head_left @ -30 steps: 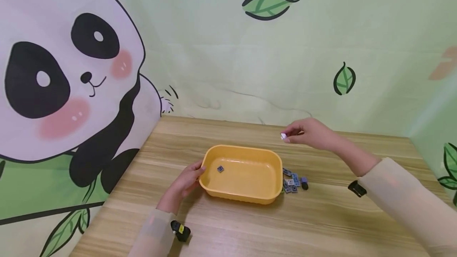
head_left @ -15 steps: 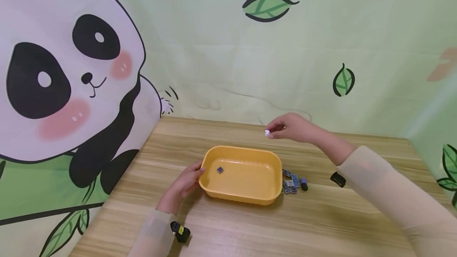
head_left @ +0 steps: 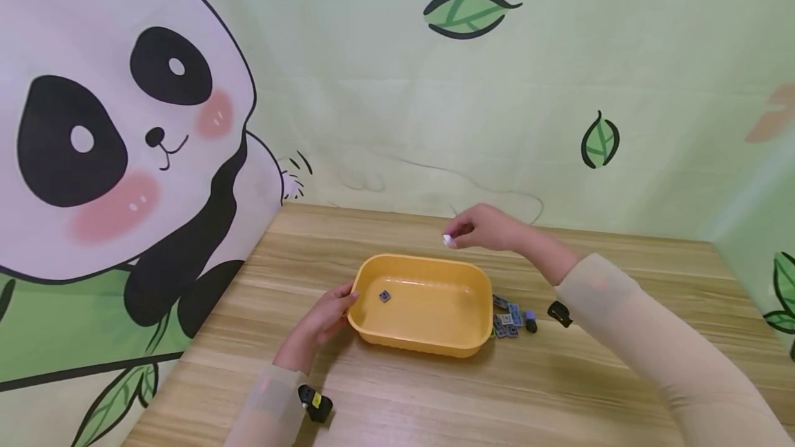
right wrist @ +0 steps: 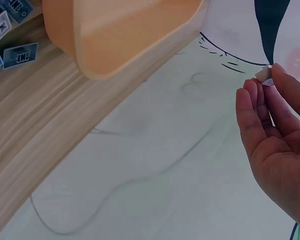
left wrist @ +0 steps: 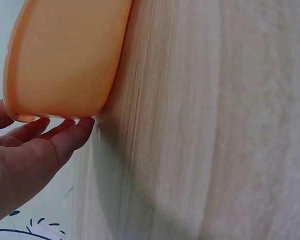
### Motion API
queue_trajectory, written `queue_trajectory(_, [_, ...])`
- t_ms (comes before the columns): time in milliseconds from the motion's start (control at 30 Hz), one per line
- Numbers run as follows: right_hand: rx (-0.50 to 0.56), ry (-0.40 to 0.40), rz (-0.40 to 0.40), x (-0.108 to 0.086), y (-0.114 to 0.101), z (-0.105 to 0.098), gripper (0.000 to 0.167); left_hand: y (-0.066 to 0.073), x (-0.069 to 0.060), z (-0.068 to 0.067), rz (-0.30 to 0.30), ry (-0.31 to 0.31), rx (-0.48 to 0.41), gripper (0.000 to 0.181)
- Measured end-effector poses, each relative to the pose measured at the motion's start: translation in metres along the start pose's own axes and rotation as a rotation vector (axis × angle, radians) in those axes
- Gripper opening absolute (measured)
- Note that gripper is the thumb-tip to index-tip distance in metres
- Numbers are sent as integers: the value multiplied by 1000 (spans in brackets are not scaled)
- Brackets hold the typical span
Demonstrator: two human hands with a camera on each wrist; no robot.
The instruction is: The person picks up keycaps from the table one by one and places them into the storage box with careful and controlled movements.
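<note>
My left hand (head_left: 323, 316) holds the left end of a yellow plastic tub (head_left: 428, 347), thumb at the rim and fingers against the outer wall. In the left wrist view those fingertips (left wrist: 85, 125) touch the tub's side. A small dark square piece (head_left: 384, 296) lies inside the tub, towards the left. Above the table behind the tub, my right hand (head_left: 487, 227) pinches a small white block (head_left: 448, 240) between thumb and fingertips. The right wrist view shows this white block (right wrist: 264, 75) close up; its exact kind is unclear.
Several small dark and blue flat pieces (head_left: 513, 314) lie against the tub's right side, with a whitish one among them. A blue-and-black piece (head_left: 531, 321) sits just right of them. Behind the wooden table (head_left: 422, 399) hangs a printed cloth (head_left: 373, 88).
My right hand has moved left with the white block, from beyond the tub's right end to behind its middle, dipping slightly lately. My left hand and the tub stay in place.
</note>
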State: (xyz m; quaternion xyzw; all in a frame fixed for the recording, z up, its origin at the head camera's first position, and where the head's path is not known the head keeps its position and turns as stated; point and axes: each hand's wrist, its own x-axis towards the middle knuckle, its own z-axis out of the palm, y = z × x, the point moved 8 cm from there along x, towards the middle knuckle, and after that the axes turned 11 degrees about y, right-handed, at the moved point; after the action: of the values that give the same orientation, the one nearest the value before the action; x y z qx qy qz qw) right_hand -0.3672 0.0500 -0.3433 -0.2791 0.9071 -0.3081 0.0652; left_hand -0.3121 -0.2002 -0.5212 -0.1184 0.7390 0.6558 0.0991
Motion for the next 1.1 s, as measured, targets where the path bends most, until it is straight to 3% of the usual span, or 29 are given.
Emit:
queue_trajectory(500, [10,-45,-75,22,-4,24,28,-1,1,2,-4,-8,-39,54])
queue_trajectory(967, [-46,-133,-92,40,-6,60,30,-4,2,1,-2,-7,-23,54])
queue_trajectory(1100, [-22,-155,-54,44,-6,70,29,-4,2,1,-1,-11,-15,54])
